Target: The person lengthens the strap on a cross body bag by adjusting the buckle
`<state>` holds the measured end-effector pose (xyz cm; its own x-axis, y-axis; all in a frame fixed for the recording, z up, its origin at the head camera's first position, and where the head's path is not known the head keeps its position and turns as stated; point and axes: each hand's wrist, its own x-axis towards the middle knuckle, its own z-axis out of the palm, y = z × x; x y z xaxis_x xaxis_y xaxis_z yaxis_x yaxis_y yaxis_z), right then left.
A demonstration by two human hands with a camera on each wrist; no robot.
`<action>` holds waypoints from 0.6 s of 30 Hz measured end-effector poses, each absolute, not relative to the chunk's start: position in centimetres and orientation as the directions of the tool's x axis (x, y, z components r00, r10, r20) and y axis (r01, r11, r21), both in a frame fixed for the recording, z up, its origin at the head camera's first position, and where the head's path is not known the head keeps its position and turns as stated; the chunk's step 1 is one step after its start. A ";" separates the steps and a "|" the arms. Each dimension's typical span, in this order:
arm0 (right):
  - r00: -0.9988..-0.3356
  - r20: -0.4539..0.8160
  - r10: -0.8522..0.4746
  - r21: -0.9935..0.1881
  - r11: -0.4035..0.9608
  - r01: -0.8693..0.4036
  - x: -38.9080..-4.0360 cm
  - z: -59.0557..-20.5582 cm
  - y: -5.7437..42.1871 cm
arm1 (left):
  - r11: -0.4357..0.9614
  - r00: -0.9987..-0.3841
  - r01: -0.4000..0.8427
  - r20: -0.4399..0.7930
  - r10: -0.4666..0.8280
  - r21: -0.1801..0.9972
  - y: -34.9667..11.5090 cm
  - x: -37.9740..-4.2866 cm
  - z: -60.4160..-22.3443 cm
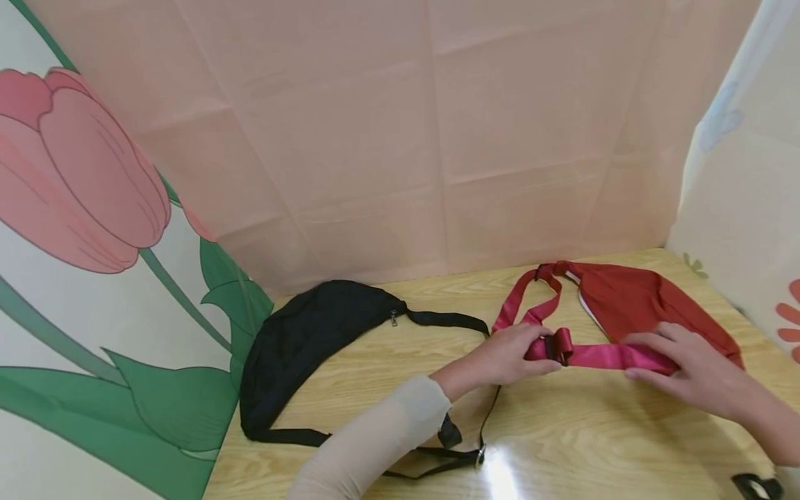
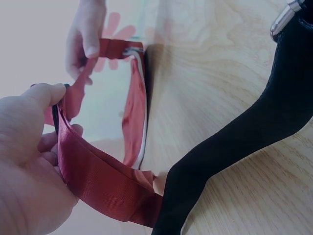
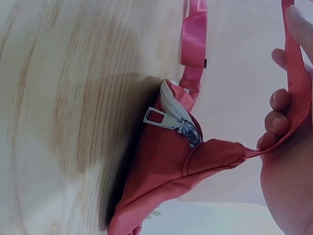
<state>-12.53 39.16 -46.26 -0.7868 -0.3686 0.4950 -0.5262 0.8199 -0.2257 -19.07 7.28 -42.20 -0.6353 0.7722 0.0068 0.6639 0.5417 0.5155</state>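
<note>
A red waist bag (image 1: 650,298) lies at the right of the table, its pinkish-red strap (image 1: 596,355) raised in front of it. My left hand (image 1: 509,353) pinches the strap at its black buckle (image 1: 551,347), thumb and fingers on either side. Farther right, my right hand (image 1: 700,364) holds the same strap, which runs taut between both hands. In the right wrist view, the strap passes over the curled fingers (image 3: 277,122), and a metal zipper pull (image 3: 164,119) hangs from the bag. The strap's other part loops behind my left hand.
A black waist bag (image 1: 312,340) lies at the left of the wooden table (image 1: 562,444); its black strap (image 1: 446,319) runs under and beside my left arm. A pink sheet (image 1: 406,139) hangs behind. A small black object (image 1: 756,486) is at the lower right edge.
</note>
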 end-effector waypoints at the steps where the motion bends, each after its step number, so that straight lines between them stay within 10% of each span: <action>1: -0.785 0.495 -0.372 -0.222 0.819 -0.529 -12.5 -46.2 39.2 | 0.541 -0.636 0.663 0.008 0.771 0.517 7.3 -19.0 -42.2; 18: -0.801 0.492 -0.341 -0.242 0.830 -0.503 -12.3 -46.5 40.7 | 0.540 -0.652 0.636 0.008 0.758 0.551 7.5 -18.8 -42.1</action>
